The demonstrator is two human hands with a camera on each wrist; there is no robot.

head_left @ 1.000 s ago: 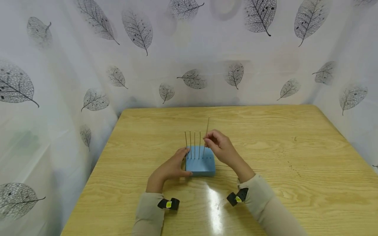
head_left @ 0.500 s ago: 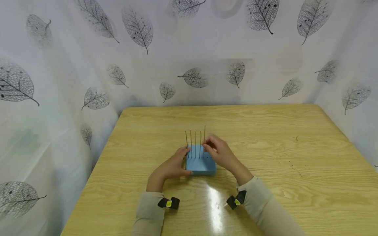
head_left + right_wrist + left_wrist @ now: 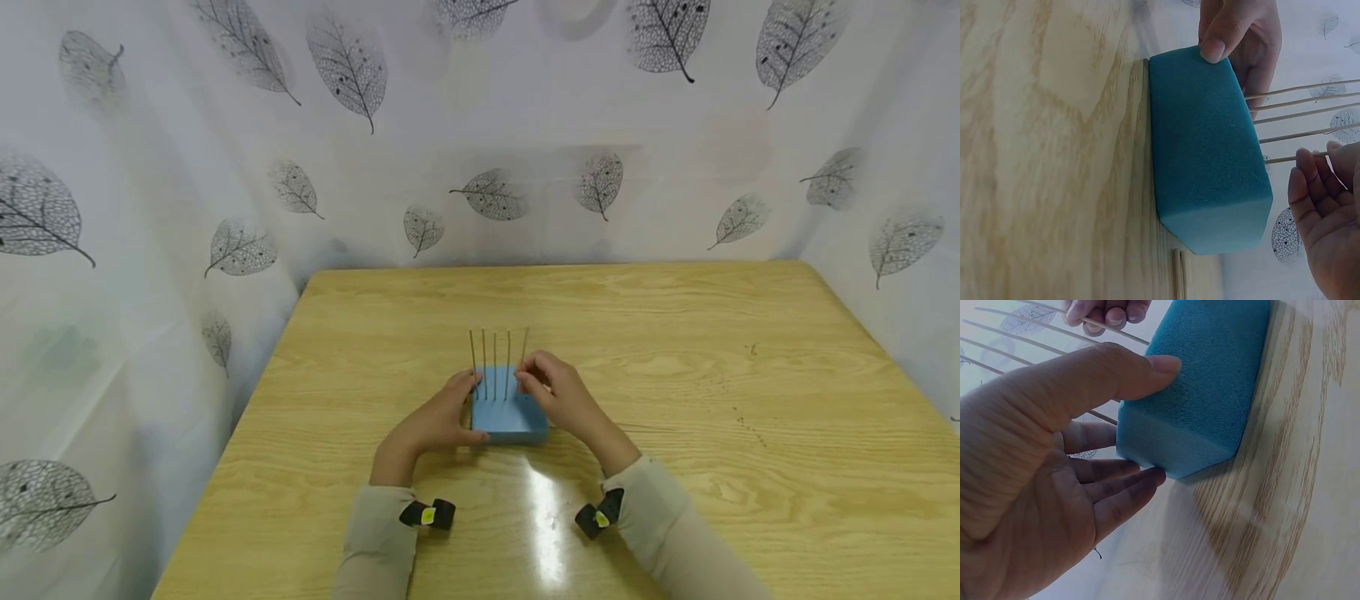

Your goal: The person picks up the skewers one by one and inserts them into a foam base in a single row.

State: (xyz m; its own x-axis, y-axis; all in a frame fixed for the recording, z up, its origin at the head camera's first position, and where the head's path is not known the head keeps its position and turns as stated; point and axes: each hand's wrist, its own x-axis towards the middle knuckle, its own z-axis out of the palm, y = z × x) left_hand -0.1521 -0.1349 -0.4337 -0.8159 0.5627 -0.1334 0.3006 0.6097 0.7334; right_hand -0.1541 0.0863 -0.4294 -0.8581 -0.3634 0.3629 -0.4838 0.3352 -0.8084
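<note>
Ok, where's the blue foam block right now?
In the head view the blue foam block sits on the wooden table, near its middle, between the left hand and the right hand, with thin sticks standing in it.

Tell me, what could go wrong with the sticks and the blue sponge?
The right hand pinches the fifth stick, which leans a little; pushed at a slant, it might bend or snap. The left hand only steadies the sponge from one side, so it might slide on the table.
</note>
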